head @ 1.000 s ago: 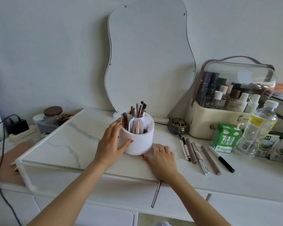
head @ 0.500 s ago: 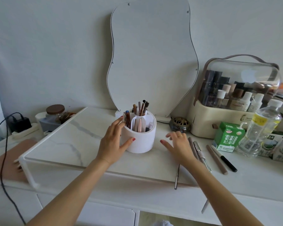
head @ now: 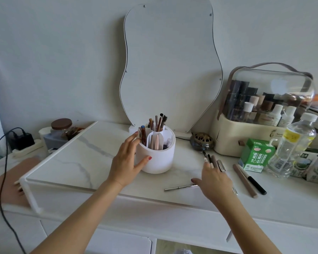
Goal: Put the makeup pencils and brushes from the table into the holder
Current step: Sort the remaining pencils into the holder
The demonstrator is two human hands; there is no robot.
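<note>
The left hand [head: 126, 162] is cupping the white holder [head: 159, 154] from its 9 o'clock side, fingers spread, thumb pressing low on the wall. The right hand [head: 216, 180] is lying flat and spread, palm down, gripping nothing, its fingertips covering a cluster of makeup pencils [head: 212, 159] at the holder's 3 o'clock. A silver pencil [head: 180, 187] is lying at the thumb's 9 o'clock on the counter [head: 77, 154]. Two more pencils [head: 250, 182] are resting at the hand's 3 o'clock.
</note>
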